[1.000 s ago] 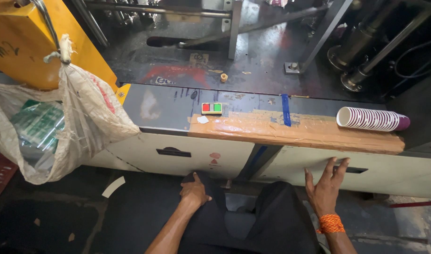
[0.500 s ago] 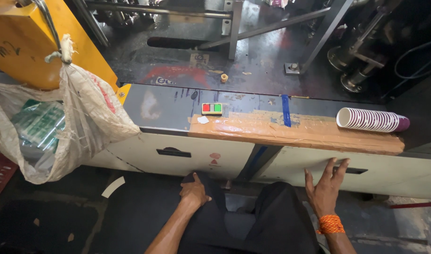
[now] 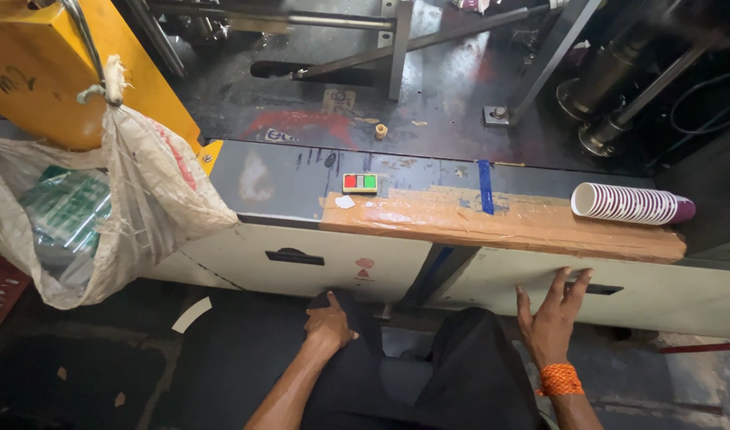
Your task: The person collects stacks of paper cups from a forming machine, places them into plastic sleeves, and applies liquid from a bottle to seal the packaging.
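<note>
So, your right hand [image 3: 554, 318] is up against the cream-coloured front panel [image 3: 620, 291] of the machine, fingers spread wide and holding nothing, just below the dark slot handle on that panel. Your left hand [image 3: 327, 325] is loosely curled and resting on your left knee, not gripping any object that I can see.

The nearest loose thing is the stack of paper cups [image 3: 632, 204], lying on its side at the far right end of the tape-covered wooden ledge [image 3: 492, 224], up and to the right of your right hand and well apart from it.

My guess on handling: those cups are light and thin-walled, so they'll crush if you squeeze the middle. They're nested, so the stack can slide apart or bend if you lift it by one end only. I'd wrap the hand around the stack near its white open rim end, where it looks stiffest, and support the purple closed end too. Lying sideways like that, it could roll off the ledge if nudged.
</note>
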